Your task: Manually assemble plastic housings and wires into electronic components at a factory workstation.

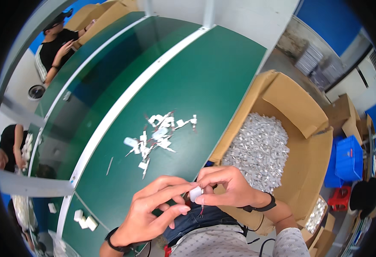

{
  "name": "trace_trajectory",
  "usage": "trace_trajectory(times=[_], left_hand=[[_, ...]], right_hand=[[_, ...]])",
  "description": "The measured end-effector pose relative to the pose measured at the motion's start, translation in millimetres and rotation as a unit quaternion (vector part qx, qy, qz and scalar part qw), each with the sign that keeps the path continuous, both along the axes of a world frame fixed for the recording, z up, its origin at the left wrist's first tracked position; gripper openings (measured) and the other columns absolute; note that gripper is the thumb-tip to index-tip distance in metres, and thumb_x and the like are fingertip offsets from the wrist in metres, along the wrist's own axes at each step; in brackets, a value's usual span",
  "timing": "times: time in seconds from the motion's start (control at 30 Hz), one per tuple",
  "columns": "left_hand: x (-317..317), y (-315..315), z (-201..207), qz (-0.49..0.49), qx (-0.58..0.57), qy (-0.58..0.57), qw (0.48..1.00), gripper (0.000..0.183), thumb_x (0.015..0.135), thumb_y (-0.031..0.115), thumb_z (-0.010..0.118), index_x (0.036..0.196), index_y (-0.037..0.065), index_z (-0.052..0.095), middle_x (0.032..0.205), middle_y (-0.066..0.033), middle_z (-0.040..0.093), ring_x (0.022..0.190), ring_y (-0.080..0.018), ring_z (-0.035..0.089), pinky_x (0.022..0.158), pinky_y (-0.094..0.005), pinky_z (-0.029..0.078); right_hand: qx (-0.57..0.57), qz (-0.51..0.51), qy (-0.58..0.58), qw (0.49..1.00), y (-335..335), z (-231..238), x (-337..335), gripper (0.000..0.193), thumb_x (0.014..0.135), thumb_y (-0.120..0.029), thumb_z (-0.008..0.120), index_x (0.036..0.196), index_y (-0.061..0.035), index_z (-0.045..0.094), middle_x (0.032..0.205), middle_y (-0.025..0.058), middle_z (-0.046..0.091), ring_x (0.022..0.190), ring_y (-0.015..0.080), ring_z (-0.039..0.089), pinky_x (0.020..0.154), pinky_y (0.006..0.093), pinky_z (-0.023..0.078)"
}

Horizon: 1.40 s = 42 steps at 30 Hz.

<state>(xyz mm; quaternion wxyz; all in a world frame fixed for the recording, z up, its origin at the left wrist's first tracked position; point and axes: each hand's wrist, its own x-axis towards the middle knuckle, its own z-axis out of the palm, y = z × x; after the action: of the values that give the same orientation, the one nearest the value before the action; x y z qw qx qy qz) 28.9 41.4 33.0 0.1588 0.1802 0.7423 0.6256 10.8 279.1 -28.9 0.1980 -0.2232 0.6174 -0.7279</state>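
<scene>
In front of my waist, near the table's front edge, a small white plastic part with thin red and dark wires is between my hands. My right hand pinches it between thumb and fingers. From the other side, my left hand steadies it with the tips of its outstretched index and neighbouring fingers, its thumb apart below. Farther out on the green table, a loose pile of similar white wired parts lies scattered. A thin pale strip sits left of the pile.
A large open cardboard box filled with small whitish pieces stands at my right. White rails cross the table. White blocks lie at lower left. Beyond are blue bins, a red stool and co-workers at left.
</scene>
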Motion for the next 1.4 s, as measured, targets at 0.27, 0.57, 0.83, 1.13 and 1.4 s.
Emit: trace_trajectory(times=[0.27,0.57,0.83,1.13,1.4], left_hand=[[17.5,-35.6,-15.1,0.066,0.106,-0.037,0.991,0.017,0.088,-0.004,0.071,0.105,-0.004,0.069,0.119,-0.0142,0.061,0.078,-0.0096,0.064,0.051,-0.0189,0.049],[17.5,-55.2,-23.8,0.054,-0.008,0.132,0.990,0.023,0.093,0.011,0.073,0.108,-0.001,0.061,0.113,-0.0164,0.062,0.087,-0.0123,0.060,0.064,-0.0225,0.050],[11.5,-64.8,-22.0,0.214,0.113,-0.019,0.970,0.028,0.105,0.022,0.053,0.117,-0.003,0.052,0.093,-0.0121,0.060,0.056,-0.0090,0.051,0.047,-0.0200,0.038],[9.3,-65.9,-35.5,0.142,0.263,-0.381,0.875,0.018,0.101,0.020,0.047,0.101,0.002,0.048,0.083,-0.0097,0.051,0.046,-0.0144,0.046,0.034,-0.0259,0.028],[22.4,-58.1,-27.1,0.153,0.032,0.025,0.987,0.029,0.091,0.009,0.073,0.119,0.005,0.067,0.073,0.0051,0.041,0.061,-0.0058,0.036,0.053,-0.0235,0.026]], right_hand=[[-0.049,0.082,-0.076,0.993,-53.3,-1.6,7.4,0.020,0.087,-0.008,0.078,0.104,0.0021,0.074,0.089,-0.0014,0.060,0.065,0.0012,0.049,0.060,0.0205,0.038],[-0.080,0.102,-0.130,0.983,-76.2,-5.0,-1.7,0.023,0.089,-0.006,0.076,0.109,0.0037,0.072,0.088,-0.0002,0.061,0.066,0.0015,0.053,0.057,0.0191,0.038],[-0.017,-0.016,-0.207,0.978,-65.9,2.2,-9.7,0.023,0.091,-0.003,0.074,0.112,0.0051,0.070,0.092,0.0062,0.068,0.063,0.0037,0.059,0.054,0.0182,0.043],[-0.077,-0.132,0.154,0.976,-71.9,-6.3,-3.3,0.022,0.082,0.013,0.073,0.100,0.0025,0.077,0.100,0.0169,0.069,0.081,0.0210,0.074,0.067,0.0270,0.064],[-0.054,-0.154,0.163,0.973,-75.1,-6.0,5.7,0.024,0.080,0.013,0.075,0.101,0.0016,0.078,0.099,0.0170,0.071,0.073,0.0185,0.074,0.061,0.0246,0.062]])
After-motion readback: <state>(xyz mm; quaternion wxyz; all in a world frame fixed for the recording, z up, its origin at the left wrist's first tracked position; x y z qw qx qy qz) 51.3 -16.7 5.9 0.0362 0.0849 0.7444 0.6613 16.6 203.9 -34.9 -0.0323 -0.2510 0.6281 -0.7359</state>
